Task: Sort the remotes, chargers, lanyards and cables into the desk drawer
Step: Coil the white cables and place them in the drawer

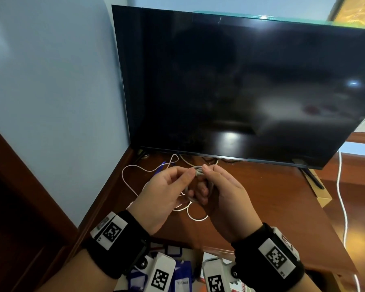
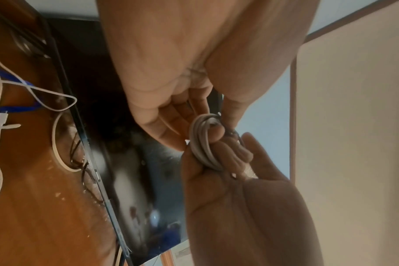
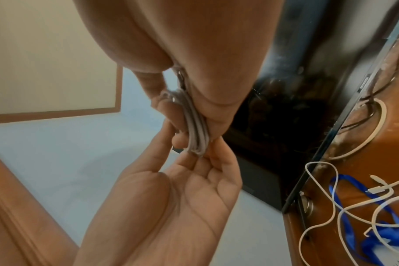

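hiding most of the grey cable coil (image 1: 198, 172), left hand (image 1: 162, 192) and right hand (image 1: 223, 199)

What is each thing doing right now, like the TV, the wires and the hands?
TV: off, dark.
Grey cable: coiled, held above the desk.
Left hand: pinches the coil.
Right hand: grips the coil.
White cable: loose on the desk.
Blue lanyard: lying under it.
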{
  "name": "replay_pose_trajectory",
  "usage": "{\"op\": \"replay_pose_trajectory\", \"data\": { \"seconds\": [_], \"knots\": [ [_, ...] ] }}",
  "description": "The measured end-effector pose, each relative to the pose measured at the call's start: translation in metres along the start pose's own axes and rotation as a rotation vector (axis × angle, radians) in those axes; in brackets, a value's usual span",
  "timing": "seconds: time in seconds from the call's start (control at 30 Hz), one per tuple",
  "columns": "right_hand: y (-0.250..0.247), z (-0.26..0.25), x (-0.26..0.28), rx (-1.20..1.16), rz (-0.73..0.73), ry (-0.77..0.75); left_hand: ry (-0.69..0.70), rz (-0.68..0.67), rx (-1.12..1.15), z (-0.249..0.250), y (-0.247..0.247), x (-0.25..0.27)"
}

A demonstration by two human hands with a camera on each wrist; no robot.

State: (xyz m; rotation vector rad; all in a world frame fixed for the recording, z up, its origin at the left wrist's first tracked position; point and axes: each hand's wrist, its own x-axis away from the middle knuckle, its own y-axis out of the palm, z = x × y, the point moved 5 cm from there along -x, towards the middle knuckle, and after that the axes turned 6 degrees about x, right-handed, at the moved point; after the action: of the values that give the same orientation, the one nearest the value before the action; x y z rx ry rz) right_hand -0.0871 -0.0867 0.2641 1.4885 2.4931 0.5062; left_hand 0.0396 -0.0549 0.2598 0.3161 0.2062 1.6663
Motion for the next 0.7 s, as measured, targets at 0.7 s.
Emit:
{"op": "replay_pose_trajectory", "data": {
  "seconds": [0.7],
  "knots": [
    [-0.011,-0.023,0.016,0.486,-0.112,-0.117,0.029,-0.209,-0.02,0.033,-0.026,0.0]
  ]
}}
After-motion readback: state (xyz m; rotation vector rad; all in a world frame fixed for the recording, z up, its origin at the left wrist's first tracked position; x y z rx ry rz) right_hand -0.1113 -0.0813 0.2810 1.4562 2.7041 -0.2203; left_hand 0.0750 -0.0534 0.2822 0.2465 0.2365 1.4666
